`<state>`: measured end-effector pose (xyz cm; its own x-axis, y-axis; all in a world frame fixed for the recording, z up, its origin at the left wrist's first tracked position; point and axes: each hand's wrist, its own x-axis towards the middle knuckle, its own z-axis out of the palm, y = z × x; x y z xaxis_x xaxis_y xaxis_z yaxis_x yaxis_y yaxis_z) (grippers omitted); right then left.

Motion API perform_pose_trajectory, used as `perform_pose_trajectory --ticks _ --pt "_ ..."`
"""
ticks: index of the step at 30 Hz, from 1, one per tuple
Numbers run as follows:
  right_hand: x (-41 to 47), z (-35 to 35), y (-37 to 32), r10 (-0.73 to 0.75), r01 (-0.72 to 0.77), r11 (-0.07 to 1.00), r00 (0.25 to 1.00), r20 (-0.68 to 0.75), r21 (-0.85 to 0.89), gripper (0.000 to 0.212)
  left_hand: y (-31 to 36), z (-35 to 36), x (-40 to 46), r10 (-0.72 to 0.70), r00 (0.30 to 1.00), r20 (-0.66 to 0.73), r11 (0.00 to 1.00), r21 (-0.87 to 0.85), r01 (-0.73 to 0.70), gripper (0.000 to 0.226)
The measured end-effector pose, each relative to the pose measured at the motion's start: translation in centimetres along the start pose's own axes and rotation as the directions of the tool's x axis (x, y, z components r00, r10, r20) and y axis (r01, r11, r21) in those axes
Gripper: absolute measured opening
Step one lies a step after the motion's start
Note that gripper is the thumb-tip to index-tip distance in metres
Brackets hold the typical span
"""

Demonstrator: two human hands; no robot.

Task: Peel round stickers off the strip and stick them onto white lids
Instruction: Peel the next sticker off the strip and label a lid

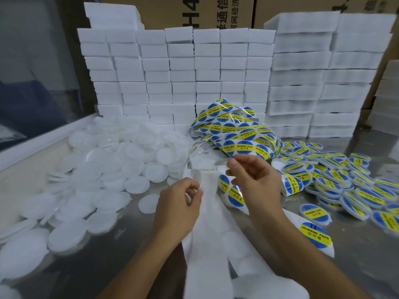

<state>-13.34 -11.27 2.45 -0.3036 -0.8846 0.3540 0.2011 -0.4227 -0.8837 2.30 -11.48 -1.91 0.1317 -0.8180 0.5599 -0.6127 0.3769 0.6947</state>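
Worktop (133, 251): brushed metal, dull sheen
Plain lids (101, 169): white translucent plastic, smooth
Sticker strip (241, 134): glossy printed labels, reflective film
Backing paper (207, 234): white, matt
Foam blocks (183, 67): white, grainy, matt
Cartons (194, 11): brown cardboard, matt

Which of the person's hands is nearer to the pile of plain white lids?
Left. The left hand pinches the strip just beside the plain white lids; the right hand is farther off, toward the stickered lids.
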Motion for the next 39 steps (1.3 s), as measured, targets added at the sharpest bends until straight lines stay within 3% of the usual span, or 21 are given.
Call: perform_pose_trajectory --ticks 5,9,12,18,20,22,25,30,34,39 --pt "-0.6 0.3 -0.1 0.015 -0.012 0.999 0.997 0.081 -0.040 0.023 0.1 -0.3 0.0 -0.062 0.998 -0.015 0.992 0.113 0.063 0.026" --pt "-0.8 0.4 -0.1 -0.003 0.004 1.000 0.995 0.099 -0.003 0.017 0.3 -0.4 0.0 -0.015 1.000 0.006 0.996 0.088 0.015 0.020" --pt "-0.8 0.6 0.3 0.039 -0.035 0.999 0.987 0.153 -0.025 0.034 0.7 -0.5 -0.1 0.021 1.000 0.005 0.997 0.078 -0.021 0.017" --pt "-0.4 0.4 0.6 0.001 0.011 0.996 0.990 0.141 -0.086 0.025 1.0 -2.2 0.6 -0.079 0.977 -0.197 0.971 0.205 0.120 0.021" --pt "-0.4 0.3 0.5 -0.014 0.023 0.998 0.990 0.143 -0.060 0.019 0.7 -3.1 0.9 -0.099 0.981 -0.165 0.916 0.370 0.155 0.011" --pt "-0.4 0.4 0.4 -0.023 0.029 0.999 0.991 0.131 -0.045 0.015 0.4 -3.7 1.0 -0.188 0.980 -0.071 0.798 0.570 0.195 0.020" --pt "-0.4 0.4 0.2 -0.037 0.042 0.998 0.993 0.111 -0.051 0.014 0.1 -4.1 0.9 -0.329 0.944 0.009 0.684 0.691 0.232 0.032" --pt "-0.3 0.2 0.1 -0.058 0.071 0.991 0.992 0.114 -0.112 0.013 -0.1 -4.3 0.6 -0.432 0.900 0.051 0.677 0.678 0.286 0.008" --pt "-0.3 0.1 -0.1 -0.036 0.049 0.992 0.993 0.109 -0.117 0.007 -0.3 -4.3 0.5 -0.425 0.902 0.080 0.678 0.689 0.258 0.024" --pt "-0.5 0.1 -0.3 -0.030 0.043 0.992 0.994 0.101 -0.121 0.008 -0.5 -4.3 0.6 -0.364 0.931 0.039 0.715 0.652 0.252 0.015"
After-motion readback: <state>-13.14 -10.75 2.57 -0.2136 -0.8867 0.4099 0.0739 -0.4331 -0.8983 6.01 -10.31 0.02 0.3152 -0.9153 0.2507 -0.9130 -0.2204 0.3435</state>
